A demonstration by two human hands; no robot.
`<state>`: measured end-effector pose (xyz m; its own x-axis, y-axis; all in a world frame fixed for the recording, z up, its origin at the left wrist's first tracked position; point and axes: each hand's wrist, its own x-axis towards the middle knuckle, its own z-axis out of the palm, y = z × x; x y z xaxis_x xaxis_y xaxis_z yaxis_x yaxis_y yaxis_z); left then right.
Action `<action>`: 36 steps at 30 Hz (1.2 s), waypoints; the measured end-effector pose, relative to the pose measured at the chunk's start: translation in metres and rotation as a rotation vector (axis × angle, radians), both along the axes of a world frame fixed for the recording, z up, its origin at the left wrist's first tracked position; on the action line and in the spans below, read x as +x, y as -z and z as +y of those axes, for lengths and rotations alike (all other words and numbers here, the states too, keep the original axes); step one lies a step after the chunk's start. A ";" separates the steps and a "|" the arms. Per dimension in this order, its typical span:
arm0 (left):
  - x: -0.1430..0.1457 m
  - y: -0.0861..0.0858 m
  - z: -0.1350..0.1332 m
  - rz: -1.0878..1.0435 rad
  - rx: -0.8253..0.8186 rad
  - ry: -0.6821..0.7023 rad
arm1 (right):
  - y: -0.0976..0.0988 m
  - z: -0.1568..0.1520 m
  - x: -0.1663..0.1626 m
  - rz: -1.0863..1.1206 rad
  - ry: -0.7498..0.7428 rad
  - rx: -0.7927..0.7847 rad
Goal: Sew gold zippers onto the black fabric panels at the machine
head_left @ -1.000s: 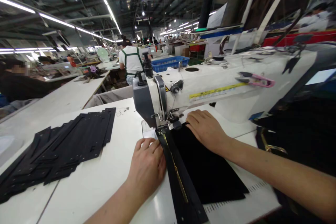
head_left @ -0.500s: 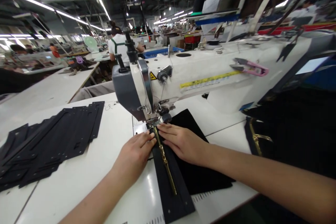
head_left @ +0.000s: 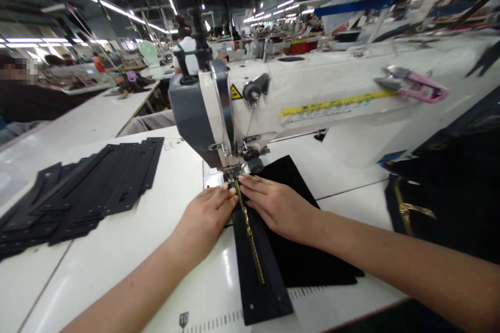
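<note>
A black zipper tape with gold teeth (head_left: 250, 234) runs from the presser foot (head_left: 233, 170) of a white sewing machine (head_left: 312, 99) toward me, over a black fabric panel (head_left: 300, 250). My left hand (head_left: 207, 213) lies flat on the tape's left side, fingers stretched toward the needle. My right hand (head_left: 273, 203) lies flat on the right side of the teeth, pressing tape and fabric onto the machine bed. Both sets of fingertips sit just short of the foot.
A fanned stack of black cut pieces (head_left: 78, 192) lies on the white table (head_left: 117, 260) at left. Pink thread snips (head_left: 414, 86) rest on the machine arm. Dark fabric with a gold zipper (head_left: 441, 203) is piled at right. Other people work at benches behind.
My right hand slid from the fabric beside the foot to the tape's right edge. My left hand moved forward, fingers stretching toward the needle. The zipper tape has fed further under the foot.
</note>
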<state>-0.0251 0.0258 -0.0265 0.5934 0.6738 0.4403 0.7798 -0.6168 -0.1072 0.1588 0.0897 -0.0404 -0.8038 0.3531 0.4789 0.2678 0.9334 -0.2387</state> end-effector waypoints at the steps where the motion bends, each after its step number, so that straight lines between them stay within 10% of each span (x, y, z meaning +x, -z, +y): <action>1: 0.001 -0.001 0.000 0.006 -0.005 -0.009 | 0.001 0.001 0.000 0.001 -0.001 0.000; 14: 0.004 -0.003 -0.015 -0.035 -0.063 -0.132 | -0.018 -0.023 0.000 0.109 0.035 -0.229; 21: 0.015 0.005 -0.041 -0.040 0.111 -0.071 | 0.003 -0.059 0.007 -0.021 0.198 0.043; 36: 0.006 -0.003 -0.020 -0.050 -0.003 -0.058 | -0.007 -0.040 -0.007 -0.144 0.228 0.039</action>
<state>-0.0192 0.0058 -0.0232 0.5304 0.7077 0.4667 0.8187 -0.5704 -0.0654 0.1521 0.0494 -0.0335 -0.7665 0.5161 0.3823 0.5007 0.8529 -0.1476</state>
